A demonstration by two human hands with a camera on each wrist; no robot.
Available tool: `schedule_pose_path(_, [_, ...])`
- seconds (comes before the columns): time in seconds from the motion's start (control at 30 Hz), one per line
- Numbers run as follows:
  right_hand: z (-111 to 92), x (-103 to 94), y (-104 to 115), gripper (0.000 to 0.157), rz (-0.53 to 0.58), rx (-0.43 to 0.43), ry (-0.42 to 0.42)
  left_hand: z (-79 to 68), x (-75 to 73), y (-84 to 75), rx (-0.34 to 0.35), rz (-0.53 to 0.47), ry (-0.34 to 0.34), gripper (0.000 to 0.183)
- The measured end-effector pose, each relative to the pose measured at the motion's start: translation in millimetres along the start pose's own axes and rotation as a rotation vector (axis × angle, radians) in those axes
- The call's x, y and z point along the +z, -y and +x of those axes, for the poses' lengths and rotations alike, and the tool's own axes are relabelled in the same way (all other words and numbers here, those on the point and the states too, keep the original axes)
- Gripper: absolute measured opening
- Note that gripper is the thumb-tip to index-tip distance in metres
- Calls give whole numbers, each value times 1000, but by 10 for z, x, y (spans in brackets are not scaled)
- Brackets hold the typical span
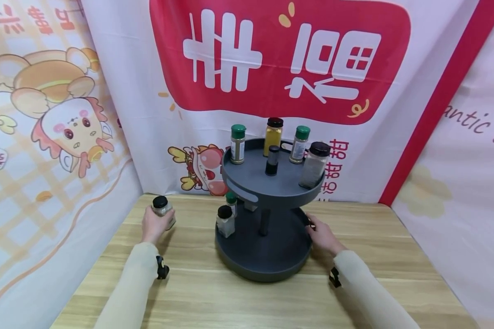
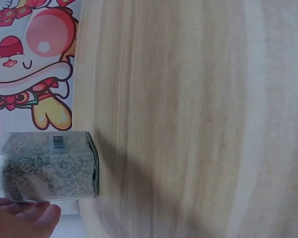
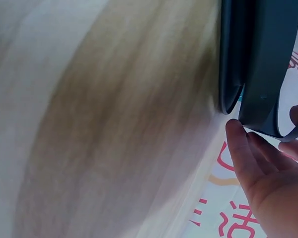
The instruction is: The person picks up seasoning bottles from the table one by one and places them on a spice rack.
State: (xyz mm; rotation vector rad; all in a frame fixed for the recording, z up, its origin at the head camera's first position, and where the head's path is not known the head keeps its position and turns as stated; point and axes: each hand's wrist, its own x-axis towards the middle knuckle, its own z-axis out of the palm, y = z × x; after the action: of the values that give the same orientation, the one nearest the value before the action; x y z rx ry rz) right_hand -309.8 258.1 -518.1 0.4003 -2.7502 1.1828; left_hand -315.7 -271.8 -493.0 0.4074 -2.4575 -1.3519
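Note:
At the back left of the table, my left hand (image 1: 155, 225) grips a clear glass spice jar (image 2: 49, 166) with a black lid. Grey-flecked seasoning fills most of it, and it stands upright. Whether its base touches the table I cannot tell. To the right is a dark grey two-tier turntable rack (image 1: 267, 260). My right hand (image 1: 323, 235) pinches the rack's lower rim at the handle cutout, thumb through the opening and fingers outside. On the lower tier, a black-lidded jar (image 1: 225, 225) and a green-capped jar (image 1: 231, 201) stand at the left.
The upper tier (image 1: 267, 183) bears two green-capped jars, including one at the left (image 1: 238, 146), a yellow bottle (image 1: 273, 139), a small dark bottle (image 1: 272, 162) and a large black-lidded jar (image 1: 314, 167). Printed cloth (image 1: 123, 59) hangs behind and beside the wooden table (image 1: 189, 283).

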Motion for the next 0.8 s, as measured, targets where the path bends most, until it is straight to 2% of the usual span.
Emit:
schedule_pose_path(0.3, [-9, 24, -7, 49, -24, -33, -18, 68, 20, -6, -34, -4, -9, 72])
schedule_pose_path(0.8, [-42, 39, -21, 48, -31, -34, -44, 69, 28, 17, -57, -30, 5, 67])
